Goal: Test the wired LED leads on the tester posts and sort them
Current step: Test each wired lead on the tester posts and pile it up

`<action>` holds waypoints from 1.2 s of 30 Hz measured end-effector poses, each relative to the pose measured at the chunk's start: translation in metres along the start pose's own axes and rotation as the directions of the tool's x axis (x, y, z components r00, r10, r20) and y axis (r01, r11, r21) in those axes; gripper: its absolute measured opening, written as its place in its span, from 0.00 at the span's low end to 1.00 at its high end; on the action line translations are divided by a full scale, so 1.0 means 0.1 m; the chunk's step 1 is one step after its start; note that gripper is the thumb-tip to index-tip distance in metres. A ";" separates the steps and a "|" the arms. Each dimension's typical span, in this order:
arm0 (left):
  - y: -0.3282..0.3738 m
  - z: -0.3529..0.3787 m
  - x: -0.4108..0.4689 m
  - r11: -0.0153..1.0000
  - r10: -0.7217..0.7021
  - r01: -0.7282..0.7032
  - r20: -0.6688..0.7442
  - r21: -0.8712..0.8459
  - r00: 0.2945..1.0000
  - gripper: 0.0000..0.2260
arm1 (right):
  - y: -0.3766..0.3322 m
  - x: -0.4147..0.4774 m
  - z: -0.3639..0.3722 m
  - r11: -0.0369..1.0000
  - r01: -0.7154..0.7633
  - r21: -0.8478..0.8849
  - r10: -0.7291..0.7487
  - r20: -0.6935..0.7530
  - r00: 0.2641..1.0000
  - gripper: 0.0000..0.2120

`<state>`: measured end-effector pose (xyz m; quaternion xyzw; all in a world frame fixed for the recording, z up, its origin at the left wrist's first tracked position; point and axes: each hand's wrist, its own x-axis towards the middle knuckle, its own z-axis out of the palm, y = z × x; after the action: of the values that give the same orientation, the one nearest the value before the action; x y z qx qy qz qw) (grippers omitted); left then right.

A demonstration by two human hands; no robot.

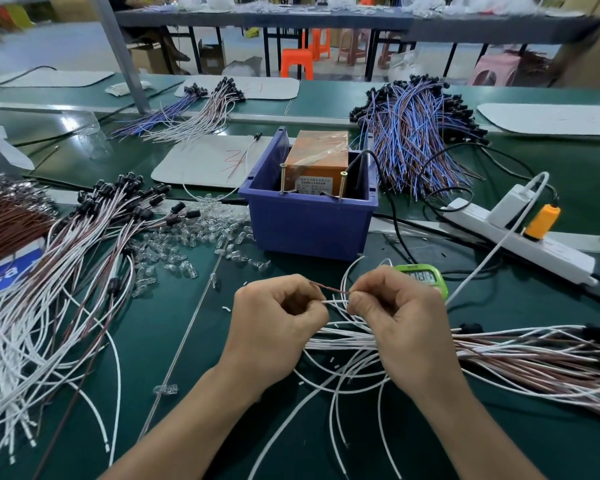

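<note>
Both my hands work just in front of the blue bin [305, 223]. My left hand [278, 317] and my right hand [399, 313] each pinch an end of a thin brown lead wire [331, 289] stretched between them, with white lead ends fanned beneath. A bundle of white and brown LED leads [520, 351] runs off to the right under my right hand. The tester, an orange box [317, 155], sits inside the bin with two upright screw posts [342, 185] at its front.
A pile of white and brown leads with black holders [84, 244] lies at left, beside scattered clear LED caps [187, 237]. Blue and brown leads [416, 133] are heaped behind the bin. A power strip [520, 237] and green timer [426, 277] lie to the right.
</note>
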<state>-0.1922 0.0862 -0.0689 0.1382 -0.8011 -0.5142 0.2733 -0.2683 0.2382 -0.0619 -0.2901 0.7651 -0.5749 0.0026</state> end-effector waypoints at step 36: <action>0.34 0.03 0.08 0.766 -0.359 0.278 -0.028 -0.579 0.933 0.07 | -0.31 -0.06 0.09 0.988 -0.011 0.152 0.033 -0.139 0.990 0.09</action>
<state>-0.1981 0.0989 -0.0372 0.2197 -0.5562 -0.7565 0.2648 -0.2463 0.2275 -0.0395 -0.2393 0.7208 -0.6502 -0.0230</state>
